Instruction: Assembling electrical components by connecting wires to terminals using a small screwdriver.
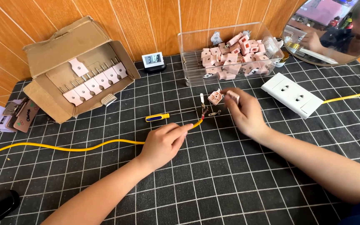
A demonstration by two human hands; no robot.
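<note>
My left hand (163,143) pinched the yellow cable (84,147) near its stripped end at twelve o'clock; my right hand (244,114) gripped a pink plug half (233,97); I judged steady cable tension mattered; screwdriver (157,118) lay at ten o'clock.

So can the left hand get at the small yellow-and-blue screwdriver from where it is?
Probably yes. The left hand pinches the yellow cable, and the small yellow-and-blue screwdriver lies just beyond it on bare black grid mat, nothing between. It would likely have to release the cable first.
</note>
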